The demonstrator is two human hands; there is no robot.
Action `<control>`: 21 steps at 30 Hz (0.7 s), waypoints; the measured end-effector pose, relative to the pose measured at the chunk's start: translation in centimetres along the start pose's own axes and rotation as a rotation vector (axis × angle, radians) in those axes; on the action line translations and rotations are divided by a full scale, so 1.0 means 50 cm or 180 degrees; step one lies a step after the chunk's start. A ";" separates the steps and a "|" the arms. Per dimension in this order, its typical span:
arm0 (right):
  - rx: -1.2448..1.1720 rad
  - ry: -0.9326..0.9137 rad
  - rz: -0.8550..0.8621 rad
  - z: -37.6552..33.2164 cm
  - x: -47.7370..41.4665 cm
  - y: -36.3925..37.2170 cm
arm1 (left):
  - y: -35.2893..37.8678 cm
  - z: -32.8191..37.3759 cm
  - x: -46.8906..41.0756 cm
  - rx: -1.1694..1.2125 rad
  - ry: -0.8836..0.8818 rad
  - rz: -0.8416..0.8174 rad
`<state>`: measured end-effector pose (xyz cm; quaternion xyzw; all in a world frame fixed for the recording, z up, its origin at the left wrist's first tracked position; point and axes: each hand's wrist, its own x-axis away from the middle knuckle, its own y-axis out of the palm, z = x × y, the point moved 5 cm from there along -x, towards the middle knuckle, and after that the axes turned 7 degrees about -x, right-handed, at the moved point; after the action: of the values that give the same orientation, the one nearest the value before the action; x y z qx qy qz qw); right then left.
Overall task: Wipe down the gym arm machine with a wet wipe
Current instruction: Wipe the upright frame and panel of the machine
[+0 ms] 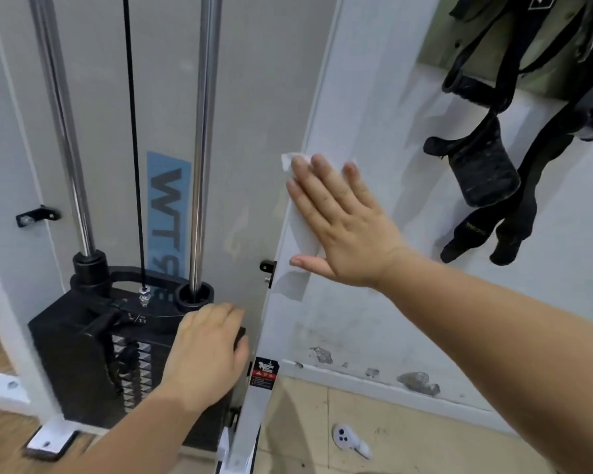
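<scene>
**A:** Nearest us are our two forearms, reaching in from the near edge. Our left grip (206,350) lies palm down on top of the black weight stack (79,354), fingers loose. It looks more like bracing than clasping.

**B:** And our right grip (343,220) is flat and open, fingers straight, pressing the wet wipe (303,234) against the white upright (353,97) of the machine frame, to the right of the stack.

**A:** So we judge we are in the wiping itself, on that upright, at about mid-height as far as the view shows.

**B:** Next we would need to keep the palm's pressure even and slide the wipe along the post without letting it bunch or slip out. The chrome guide rods (202,131), the cable (132,131) and the top of the stack look untouched, though we see no wet trace anywhere to prove it.

**A:** What can't we make out?

**B:** Most of the wipe is under our palm; only its far corner and left edge show. The machine's top is cut off, so we see no pulley or handles. The blue lettering (168,206) on the far panel is partly behind a rod.

**A:** The black straps (483,172) hanging far right are cropped too, and we can't tell what they hang from. A white controller (348,439) lies on the floor (425,439) near the post's foot.
</scene>
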<state>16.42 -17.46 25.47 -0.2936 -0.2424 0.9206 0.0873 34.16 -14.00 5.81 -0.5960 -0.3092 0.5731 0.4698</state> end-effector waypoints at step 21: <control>-0.0036 -0.0731 -0.0897 -0.269 0.204 0.169 | 0.159 -0.066 0.083 0.0035 -0.0573 -0.0674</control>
<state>15.82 -16.37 6.63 -0.1502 -0.2947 0.9253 0.1855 36.64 -13.85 -3.42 -0.5036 -0.4081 0.5731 0.5013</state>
